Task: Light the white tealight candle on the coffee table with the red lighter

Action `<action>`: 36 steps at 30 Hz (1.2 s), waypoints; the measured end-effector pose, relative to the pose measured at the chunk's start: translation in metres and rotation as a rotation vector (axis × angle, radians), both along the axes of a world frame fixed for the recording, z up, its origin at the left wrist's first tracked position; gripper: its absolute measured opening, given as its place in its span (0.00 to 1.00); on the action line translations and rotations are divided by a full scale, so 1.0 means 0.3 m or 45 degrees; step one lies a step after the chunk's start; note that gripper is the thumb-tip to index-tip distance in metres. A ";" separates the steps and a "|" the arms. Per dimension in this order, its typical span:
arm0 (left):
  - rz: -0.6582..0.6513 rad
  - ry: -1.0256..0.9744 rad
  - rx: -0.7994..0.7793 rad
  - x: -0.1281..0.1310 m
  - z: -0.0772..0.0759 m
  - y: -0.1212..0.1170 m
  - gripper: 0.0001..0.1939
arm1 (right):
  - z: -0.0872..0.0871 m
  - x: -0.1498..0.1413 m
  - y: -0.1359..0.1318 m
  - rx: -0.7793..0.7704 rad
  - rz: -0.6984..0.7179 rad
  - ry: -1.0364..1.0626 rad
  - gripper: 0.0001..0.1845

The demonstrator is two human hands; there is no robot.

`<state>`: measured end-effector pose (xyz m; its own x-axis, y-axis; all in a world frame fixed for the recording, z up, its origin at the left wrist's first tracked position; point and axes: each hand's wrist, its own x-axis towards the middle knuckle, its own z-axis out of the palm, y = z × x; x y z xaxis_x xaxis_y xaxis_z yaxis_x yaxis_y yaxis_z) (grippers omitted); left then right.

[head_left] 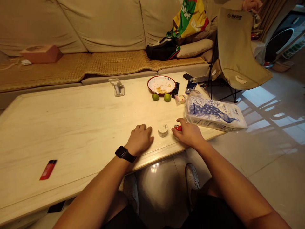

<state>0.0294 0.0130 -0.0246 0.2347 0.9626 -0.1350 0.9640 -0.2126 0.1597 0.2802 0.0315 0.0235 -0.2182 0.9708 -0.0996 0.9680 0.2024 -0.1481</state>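
My left hand (139, 139) rests palm down on the pale table, fingers spread and holding nothing; a black smartwatch (125, 154) is on that wrist. Between my two hands sits a small round white jar (163, 130), touched by neither. My right hand (189, 133) lies on the table to the jar's right, its thumb and fingers around a red lighter (178, 128) with a silvery end showing. Most of the lighter is hidden by the hand. Just beyond the right hand is a plastic-wrapped pack of tissues (215, 113) with a blue peacock print.
A red item with a black end (48, 170) lies at the table's left. Farther back are a phone stand (117, 87), two green limes (167, 97), a red-rimmed plate (152, 83) with scraps and a blue can (191, 85). A sofa (107, 28) and folding chair (235, 47) stand behind.
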 end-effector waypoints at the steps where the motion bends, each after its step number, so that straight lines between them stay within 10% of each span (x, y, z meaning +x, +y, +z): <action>1: -0.002 0.003 0.006 0.000 0.000 0.000 0.18 | 0.003 -0.010 0.002 0.002 0.007 0.005 0.32; 36: -0.008 0.026 0.028 0.003 -0.003 -0.003 0.19 | 0.007 -0.088 0.017 -0.026 0.044 0.056 0.36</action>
